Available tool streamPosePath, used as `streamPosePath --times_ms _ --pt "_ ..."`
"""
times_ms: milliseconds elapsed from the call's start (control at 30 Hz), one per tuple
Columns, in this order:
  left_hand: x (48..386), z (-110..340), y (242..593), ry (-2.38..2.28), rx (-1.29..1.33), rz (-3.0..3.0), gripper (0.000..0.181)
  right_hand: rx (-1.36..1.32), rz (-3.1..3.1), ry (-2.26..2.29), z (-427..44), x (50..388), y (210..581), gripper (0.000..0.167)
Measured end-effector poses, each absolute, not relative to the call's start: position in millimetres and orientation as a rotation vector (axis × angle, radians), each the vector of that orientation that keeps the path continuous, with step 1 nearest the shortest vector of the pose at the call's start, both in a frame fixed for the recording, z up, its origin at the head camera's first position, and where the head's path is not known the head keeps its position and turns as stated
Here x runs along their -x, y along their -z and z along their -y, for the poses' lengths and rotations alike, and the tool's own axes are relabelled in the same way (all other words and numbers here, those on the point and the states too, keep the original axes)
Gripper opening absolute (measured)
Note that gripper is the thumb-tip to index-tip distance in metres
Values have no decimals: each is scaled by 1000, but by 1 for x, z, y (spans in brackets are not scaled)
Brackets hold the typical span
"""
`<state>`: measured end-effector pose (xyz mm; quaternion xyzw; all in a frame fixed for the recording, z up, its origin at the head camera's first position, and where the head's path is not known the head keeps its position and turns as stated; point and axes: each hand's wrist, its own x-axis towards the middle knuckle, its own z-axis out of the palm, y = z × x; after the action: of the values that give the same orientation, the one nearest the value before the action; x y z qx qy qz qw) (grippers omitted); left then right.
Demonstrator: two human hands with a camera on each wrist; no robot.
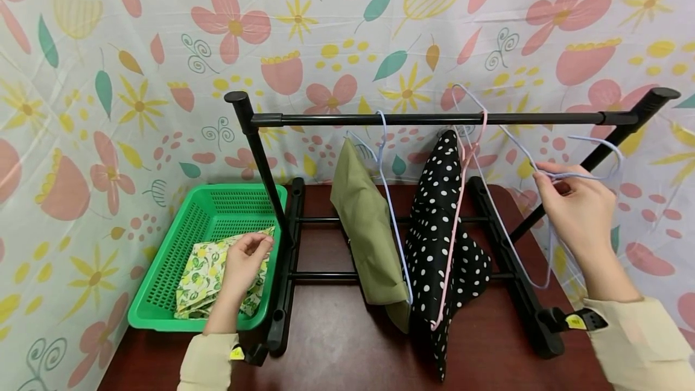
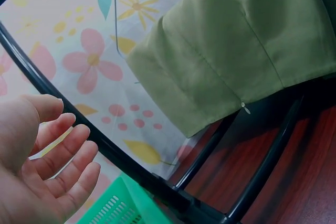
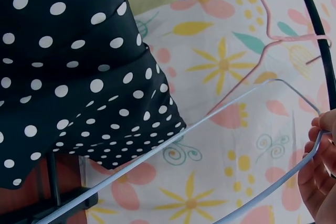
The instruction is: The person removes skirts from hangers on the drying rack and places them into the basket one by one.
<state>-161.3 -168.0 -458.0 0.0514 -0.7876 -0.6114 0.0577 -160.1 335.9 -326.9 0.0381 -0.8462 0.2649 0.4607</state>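
My right hand (image 1: pixel 583 210) pinches a light blue clothes hanger (image 1: pixel 510 240) near the base of its hook, right of the rack. In the right wrist view the fingers hold the bend of this bare hanger (image 3: pixel 226 103). My left hand (image 2: pixel 52 156), fingers relaxed and holding nothing, is beside the rack's left post, above the basket. From the rack's bar (image 1: pixel 326 119) hangs an olive green garment (image 1: pixel 364 228) on another blue hanger (image 1: pixel 393 216). To its right is a black polka-dot garment (image 1: pixel 434 228) on a pink hanger (image 1: pixel 455 228).
A green plastic basket (image 1: pixel 146 294) stands left of the rack with folded lemon-print cloth (image 1: pixel 203 270) inside. The black rack's feet (image 1: pixel 279 324) rest on a dark red-brown table (image 1: pixel 336 343). A flower-patterned sheet (image 1: pixel 179 83) hangs behind and at the sides.
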Motion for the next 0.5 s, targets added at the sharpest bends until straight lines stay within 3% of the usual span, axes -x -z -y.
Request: streamPosePath --times_ms 500 --pt "169 151 461 1861 -32 2355 18 -100 2126 -591 -324 179 315 19"
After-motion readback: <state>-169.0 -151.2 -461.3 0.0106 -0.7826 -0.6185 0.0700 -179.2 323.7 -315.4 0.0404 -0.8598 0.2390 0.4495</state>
